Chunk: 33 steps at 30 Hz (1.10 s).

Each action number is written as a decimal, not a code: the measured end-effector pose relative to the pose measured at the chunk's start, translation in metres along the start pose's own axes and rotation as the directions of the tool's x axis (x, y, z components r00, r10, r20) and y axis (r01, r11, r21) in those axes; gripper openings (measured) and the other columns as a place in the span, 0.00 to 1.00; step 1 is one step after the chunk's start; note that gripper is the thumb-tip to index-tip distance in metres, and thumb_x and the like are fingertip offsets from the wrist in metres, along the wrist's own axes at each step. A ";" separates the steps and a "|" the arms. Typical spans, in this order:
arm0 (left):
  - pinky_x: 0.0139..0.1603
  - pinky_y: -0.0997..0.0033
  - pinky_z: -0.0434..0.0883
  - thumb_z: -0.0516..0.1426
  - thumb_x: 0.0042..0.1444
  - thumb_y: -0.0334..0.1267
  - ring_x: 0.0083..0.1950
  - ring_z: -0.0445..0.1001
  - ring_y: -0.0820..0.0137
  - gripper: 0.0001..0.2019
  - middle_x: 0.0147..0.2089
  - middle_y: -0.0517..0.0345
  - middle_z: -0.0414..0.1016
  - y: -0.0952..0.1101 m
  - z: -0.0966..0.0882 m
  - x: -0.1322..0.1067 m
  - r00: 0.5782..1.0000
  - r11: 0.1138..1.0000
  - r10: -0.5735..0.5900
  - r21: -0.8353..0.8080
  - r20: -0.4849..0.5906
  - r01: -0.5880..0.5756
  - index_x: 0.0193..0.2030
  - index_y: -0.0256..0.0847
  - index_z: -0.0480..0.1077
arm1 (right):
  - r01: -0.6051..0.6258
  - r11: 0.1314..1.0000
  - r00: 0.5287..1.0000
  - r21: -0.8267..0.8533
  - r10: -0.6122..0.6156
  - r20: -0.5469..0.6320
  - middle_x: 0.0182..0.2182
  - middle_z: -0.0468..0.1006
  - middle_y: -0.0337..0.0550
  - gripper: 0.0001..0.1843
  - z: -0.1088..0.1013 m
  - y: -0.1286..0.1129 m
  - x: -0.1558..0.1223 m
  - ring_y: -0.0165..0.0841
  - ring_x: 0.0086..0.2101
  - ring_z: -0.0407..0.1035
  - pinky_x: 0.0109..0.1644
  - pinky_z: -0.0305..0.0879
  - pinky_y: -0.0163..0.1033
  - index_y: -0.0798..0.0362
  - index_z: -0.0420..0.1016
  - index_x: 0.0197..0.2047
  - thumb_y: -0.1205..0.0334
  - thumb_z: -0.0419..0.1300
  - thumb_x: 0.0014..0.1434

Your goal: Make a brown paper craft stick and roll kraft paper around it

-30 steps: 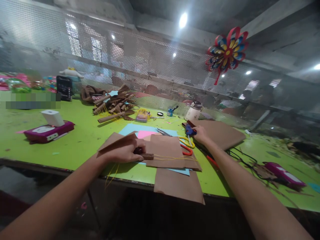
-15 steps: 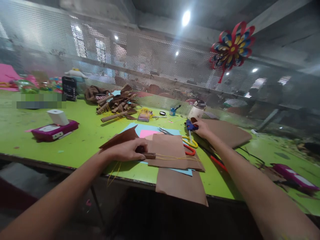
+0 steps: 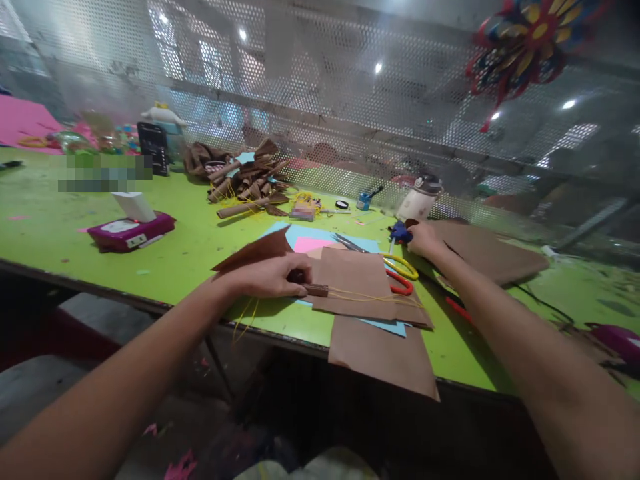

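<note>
My left hand (image 3: 270,277) lies on the green table (image 3: 190,260) with its fingers closed around a small brown rolled paper piece (image 3: 314,289), from which yellow strings (image 3: 370,297) trail to the right over a brown paper sheet (image 3: 353,280). A folded brown sheet (image 3: 257,250) lifts up behind that hand. My right hand (image 3: 425,240) reaches far across the table and grips a blue glue gun (image 3: 399,233). Yellow-handled scissors (image 3: 403,267) and red-handled scissors (image 3: 400,287) lie between the two hands.
Another brown sheet (image 3: 385,350) hangs over the table's near edge. Blue and pink paper (image 3: 310,241) lie under the sheets. A pile of brown paper rolls (image 3: 247,187) sits at the back, a purple box (image 3: 131,230) at left, a white jar (image 3: 419,200) and a large brown sheet (image 3: 490,253) at right. A perforated metal screen (image 3: 310,100) backs the table.
The view has tilted down and shifted. My right hand has closed on the blue glue gun and drawn it slightly off the table; my left hand stays on the rolled piece.
</note>
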<state>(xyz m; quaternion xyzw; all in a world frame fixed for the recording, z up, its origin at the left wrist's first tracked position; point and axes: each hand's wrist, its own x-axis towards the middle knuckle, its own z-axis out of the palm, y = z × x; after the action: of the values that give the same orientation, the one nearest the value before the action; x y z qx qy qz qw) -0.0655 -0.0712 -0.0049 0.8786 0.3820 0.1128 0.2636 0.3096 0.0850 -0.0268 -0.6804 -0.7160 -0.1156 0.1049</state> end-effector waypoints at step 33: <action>0.35 0.73 0.61 0.55 0.53 0.40 0.34 0.67 0.71 0.09 0.34 0.57 0.72 0.000 -0.001 -0.002 0.994 0.992 0.090 0.098 -0.067 -0.083 0.37 0.38 0.71 | 0.790 0.611 0.610 0.061 -0.771 -0.180 0.32 0.71 0.49 0.10 -0.060 -0.165 -0.191 0.36 0.34 0.60 0.37 0.57 0.40 0.58 0.70 0.31 0.73 0.50 0.60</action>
<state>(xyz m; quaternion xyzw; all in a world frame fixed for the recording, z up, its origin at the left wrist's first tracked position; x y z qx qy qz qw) -0.0674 -0.0723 -0.0041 0.9013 0.3577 0.1369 0.2024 0.1548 -0.1225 -0.0320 -0.2816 -0.9381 -0.1474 0.1378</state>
